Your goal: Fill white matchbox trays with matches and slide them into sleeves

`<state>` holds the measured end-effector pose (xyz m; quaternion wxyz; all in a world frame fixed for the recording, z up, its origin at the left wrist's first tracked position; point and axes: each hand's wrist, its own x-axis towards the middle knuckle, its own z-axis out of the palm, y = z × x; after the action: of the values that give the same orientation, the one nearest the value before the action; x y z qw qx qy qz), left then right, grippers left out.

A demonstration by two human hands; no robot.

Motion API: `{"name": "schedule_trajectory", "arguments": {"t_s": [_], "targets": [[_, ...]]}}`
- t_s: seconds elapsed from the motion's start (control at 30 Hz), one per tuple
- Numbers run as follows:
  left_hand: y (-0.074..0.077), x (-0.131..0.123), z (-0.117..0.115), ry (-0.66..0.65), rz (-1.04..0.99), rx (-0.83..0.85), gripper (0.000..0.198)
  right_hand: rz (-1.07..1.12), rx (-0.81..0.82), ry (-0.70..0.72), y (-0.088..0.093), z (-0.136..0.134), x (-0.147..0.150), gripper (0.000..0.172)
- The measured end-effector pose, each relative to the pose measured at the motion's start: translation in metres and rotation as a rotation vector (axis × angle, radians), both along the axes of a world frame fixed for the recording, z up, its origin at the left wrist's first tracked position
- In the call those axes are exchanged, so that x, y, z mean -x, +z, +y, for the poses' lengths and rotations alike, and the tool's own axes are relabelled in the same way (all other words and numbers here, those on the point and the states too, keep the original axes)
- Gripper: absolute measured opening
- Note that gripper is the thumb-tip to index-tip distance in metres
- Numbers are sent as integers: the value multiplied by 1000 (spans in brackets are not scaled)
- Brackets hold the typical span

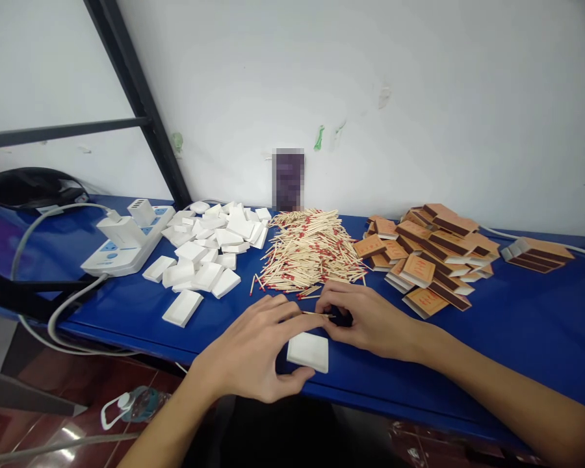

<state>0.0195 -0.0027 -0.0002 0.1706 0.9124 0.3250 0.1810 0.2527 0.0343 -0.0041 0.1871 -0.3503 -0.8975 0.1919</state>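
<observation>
A: State the condition of the right hand (365, 318).
B: Thumb and forefinger are pinched on a matchstick (312, 314); whether it is one or several cannot be told.

A: And the left hand (256, 344)?
B: Spread, with thumb and fingers on either side of a shallow white tray (308, 352). Contact with the tray cannot be confirmed.

A: Locate the tray.
B: It lies near the front edge of the blue table (517, 338), below the matchstick.

A: Identify the surrounding stock.
B: Directly beyond the hands is a heap of red-tipped matches (314, 253). Left of it is a pile of white trays (241, 224); right of it, stacked orange matchbox sleeves (419, 270).

A: Outermost items?
B: A white power strip (119, 264), far left, holding plugged-in adapters (121, 231).
</observation>
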Motion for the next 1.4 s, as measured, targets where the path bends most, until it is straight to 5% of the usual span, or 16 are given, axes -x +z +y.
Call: {"name": "schedule_trajectory", "arguments": {"t_s": [0.33,0.6,1.0,1.27,1.4], "targets": [[-4,0,4,124,-15,-44,62,66,-98,-1,-10,5,-4,7],[-5,1,3,112,-38,-9,67,190,-48,82,2,-6,0,8],[-3,0,4,91,-34,15,30,180,-53,160,3,-15,4,15],[-2,0,3,39,-16,12,24,93,-206,-94,-2,-3,-3,19],[-2,0,3,30,-7,3,26,99,-141,70,-4,-2,-7,28]]}}
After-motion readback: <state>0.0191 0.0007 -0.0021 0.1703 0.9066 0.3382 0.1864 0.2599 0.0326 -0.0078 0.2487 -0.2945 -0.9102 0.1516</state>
